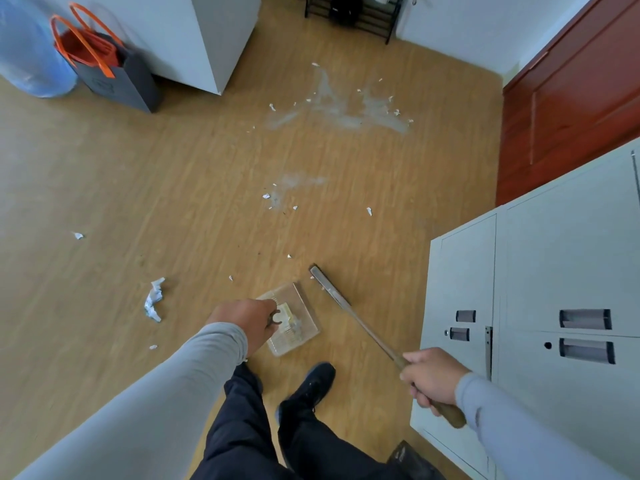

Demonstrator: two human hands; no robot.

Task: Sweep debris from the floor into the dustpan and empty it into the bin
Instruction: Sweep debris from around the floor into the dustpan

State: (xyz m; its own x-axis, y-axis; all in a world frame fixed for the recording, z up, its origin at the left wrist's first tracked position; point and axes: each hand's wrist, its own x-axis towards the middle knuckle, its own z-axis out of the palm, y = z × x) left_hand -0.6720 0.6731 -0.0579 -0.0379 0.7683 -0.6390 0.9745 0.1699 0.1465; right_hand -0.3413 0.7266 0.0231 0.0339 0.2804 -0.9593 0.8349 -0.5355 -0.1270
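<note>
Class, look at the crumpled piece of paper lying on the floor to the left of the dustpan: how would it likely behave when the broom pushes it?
The crumpled paper looks thin and creased, so it is probably light and would likely skid or tumble ahead of the broom. Being soft, it may flatten rather than break.

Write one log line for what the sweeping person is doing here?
left hand: holds dustpan | right hand: grips broom | paper scraps: on floor

Both arms in long light-grey sleeves (166,386), cuffs ending at the wrists. Dark navy trousers (242,441), creased. Black shoe (311,386) just below the trouser hem, dark laces faintly visible.
</note>
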